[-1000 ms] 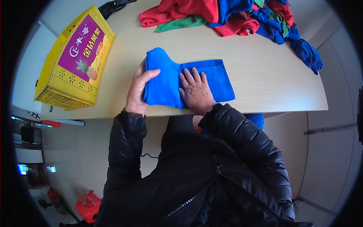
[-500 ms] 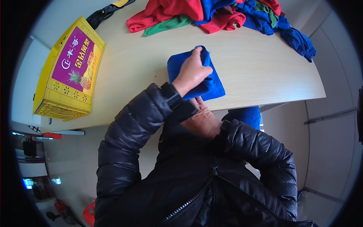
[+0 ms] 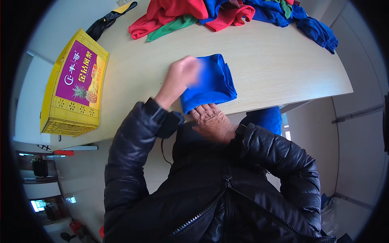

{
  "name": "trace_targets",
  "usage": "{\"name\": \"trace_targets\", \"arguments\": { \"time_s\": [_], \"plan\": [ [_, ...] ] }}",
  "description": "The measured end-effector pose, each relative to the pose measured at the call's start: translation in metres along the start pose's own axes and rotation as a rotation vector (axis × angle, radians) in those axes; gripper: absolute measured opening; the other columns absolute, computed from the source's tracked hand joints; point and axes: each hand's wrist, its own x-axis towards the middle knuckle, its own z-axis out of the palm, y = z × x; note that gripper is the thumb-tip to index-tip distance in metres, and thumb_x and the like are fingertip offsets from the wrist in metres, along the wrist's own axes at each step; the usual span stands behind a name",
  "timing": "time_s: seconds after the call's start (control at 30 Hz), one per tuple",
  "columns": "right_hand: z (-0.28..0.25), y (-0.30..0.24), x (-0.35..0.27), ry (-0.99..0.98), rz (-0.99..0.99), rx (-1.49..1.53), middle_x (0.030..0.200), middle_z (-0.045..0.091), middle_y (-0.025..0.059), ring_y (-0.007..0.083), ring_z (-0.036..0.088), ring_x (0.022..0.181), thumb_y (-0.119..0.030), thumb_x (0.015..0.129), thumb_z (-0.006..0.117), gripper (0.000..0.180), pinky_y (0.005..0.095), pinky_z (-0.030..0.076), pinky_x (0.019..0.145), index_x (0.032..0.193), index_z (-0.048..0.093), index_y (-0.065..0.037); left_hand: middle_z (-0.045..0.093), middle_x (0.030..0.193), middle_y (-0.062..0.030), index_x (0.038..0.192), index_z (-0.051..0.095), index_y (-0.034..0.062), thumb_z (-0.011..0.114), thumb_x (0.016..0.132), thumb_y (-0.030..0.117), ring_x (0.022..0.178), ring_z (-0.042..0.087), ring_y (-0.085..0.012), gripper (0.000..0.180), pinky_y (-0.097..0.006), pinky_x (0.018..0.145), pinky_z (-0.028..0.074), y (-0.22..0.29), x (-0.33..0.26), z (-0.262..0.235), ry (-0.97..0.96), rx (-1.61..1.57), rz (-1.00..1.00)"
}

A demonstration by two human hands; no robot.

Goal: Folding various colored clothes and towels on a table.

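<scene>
A blue cloth (image 3: 221,83), folded into a rough square, lies on the table near its front edge. My left hand (image 3: 181,77) is over the left side of this cloth. Its fingertips are smeared by blur, so whether they grip the fabric cannot be made out. My right hand (image 3: 214,122) rests at the cloth's near edge, back of the hand up, fingers stretched out and touching the fabric. Both arms wear black padded sleeves.
A heap of red, green and blue cloths (image 3: 174,14) lies along the table's far side. On the left stands a yellow plastic crate (image 3: 71,117) with a purple panel. A black and yellow item (image 3: 107,22) lies behind it. The pale wooden table (image 3: 275,69) has a curved-looking front edge.
My left hand has moved left and slightly nearer, off the cloth's middle. The lifted fold now lies flatter. My right hand's fingers show more fully at the near edge.
</scene>
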Motion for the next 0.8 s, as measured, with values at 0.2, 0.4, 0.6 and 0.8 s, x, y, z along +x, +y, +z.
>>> {"name": "trace_targets", "arguments": {
  "time_s": [0.2, 0.4, 0.6, 0.8],
  "plan": [
    [-0.003, 0.002, 0.000, -0.012, -0.026, -0.009, 0.139, 0.049, 0.0187, 0.0350, 0.042, 0.135, -0.035, 0.083, 0.070, 0.072, 0.0495, 0.027, 0.116, 0.141, 0.045, 0.000, 0.058, 0.132, -0.0175, 0.134, 0.055, 0.0040, 0.054, 0.100, 0.033, 0.123, 0.055, -0.0349, 0.044, -0.047, 0.106, 0.042, -0.044, -0.042, 0.002, 0.257, 1.052, 0.632],
    [-0.018, -0.002, -0.008, -0.007, -0.085, -0.053, 0.139, 0.050, 0.0161, 0.0342, 0.042, 0.135, -0.033, 0.085, 0.068, 0.065, 0.0497, 0.028, 0.116, 0.138, 0.049, -0.002, 0.033, 0.156, -0.0173, 0.145, 0.045, 0.0052, 0.048, 0.102, 0.036, 0.146, 0.027, -0.0352, 0.053, -0.048, 0.120, 0.018, -0.067, -0.047, 0.007, 0.180, 1.023, 0.420],
    [-0.106, -0.006, 0.019, -0.637, 0.199, 0.583, 0.139, 0.050, 0.0166, 0.0365, 0.040, 0.137, -0.029, 0.090, 0.063, 0.058, 0.0510, 0.030, 0.114, 0.141, 0.049, -0.005, 0.032, 0.156, -0.0182, 0.146, 0.042, 0.0046, 0.052, 0.098, 0.043, 0.147, 0.026, -0.0348, 0.063, -0.053, 0.119, 0.019, -0.080, -0.051, 0.019, 0.304, 1.166, 0.425],
    [-0.029, 0.022, 0.068, 0.168, 0.119, 0.092, 0.150, 0.044, 0.0172, 0.0367, 0.035, 0.142, -0.037, 0.098, 0.052, 0.055, 0.0517, 0.025, 0.117, 0.145, 0.045, -0.008, 0.030, 0.157, -0.0186, 0.147, 0.040, 0.0041, 0.056, 0.096, 0.044, 0.147, 0.022, -0.0358, 0.067, -0.055, 0.119, 0.018, -0.085, -0.043, 0.022, 0.272, 1.180, 0.456]
  ]
}}
